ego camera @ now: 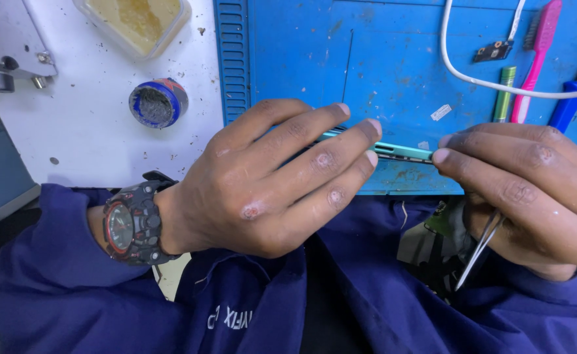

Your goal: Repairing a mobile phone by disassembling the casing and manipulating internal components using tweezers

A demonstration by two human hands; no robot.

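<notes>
My left hand (275, 180) and my right hand (531, 190) together hold a thin teal phone frame (403, 152) edge-on, just over the near edge of the blue work mat (367, 65). The left fingers cover its left part; the right fingertips pinch its right end. Metal tweezers (478, 252) stick out below my right hand, tucked in its palm. A black and red wristwatch (131, 226) sits on my left wrist.
On the mat's far right lie a pink brush (537, 52), a green pen-like tool (503, 98), a blue handle (567, 108), a small circuit board (493, 50) and a white cable (472, 75). A blue tin of metal wool (158, 103) and a plastic tub of yellowish paste (136, 21) stand on the white table.
</notes>
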